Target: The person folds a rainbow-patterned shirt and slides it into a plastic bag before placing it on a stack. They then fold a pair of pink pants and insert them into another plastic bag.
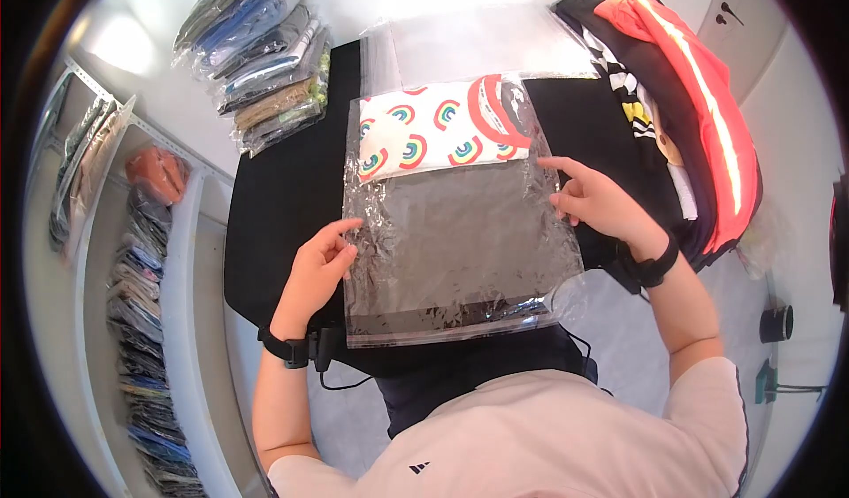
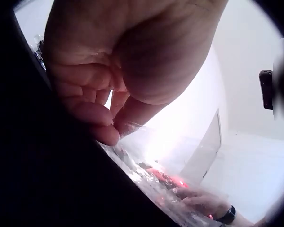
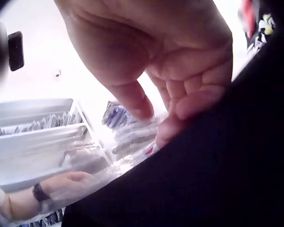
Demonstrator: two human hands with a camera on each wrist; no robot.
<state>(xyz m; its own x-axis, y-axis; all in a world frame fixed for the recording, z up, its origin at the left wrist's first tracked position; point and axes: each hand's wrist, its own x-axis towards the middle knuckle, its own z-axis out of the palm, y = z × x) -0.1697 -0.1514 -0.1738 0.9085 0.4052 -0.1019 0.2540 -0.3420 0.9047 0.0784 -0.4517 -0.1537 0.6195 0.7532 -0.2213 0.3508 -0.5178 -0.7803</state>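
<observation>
A clear plastic bag (image 1: 460, 250) lies on the black table, with a folded white garment with rainbow prints (image 1: 424, 135) inside its far end. At the bag's left edge is my left hand (image 1: 320, 272), index finger stretched to the plastic and thumb apart from it. My right hand (image 1: 601, 199) is at the right edge near the garment, index finger extended, thumb beside the plastic. Up close, the left wrist view has the left hand (image 2: 128, 61) with fingertips against the bag's edge; in the right wrist view the right hand (image 3: 156, 56) has thumb and fingers apart.
Bagged folded clothes (image 1: 274, 56) are stacked at the back left of the table (image 1: 274, 224). More clear bags (image 1: 482, 42) lie behind the garment. Coral and black clothes (image 1: 699, 109) lie at the right. Shelves with bagged clothes (image 1: 146, 321) stand on the left.
</observation>
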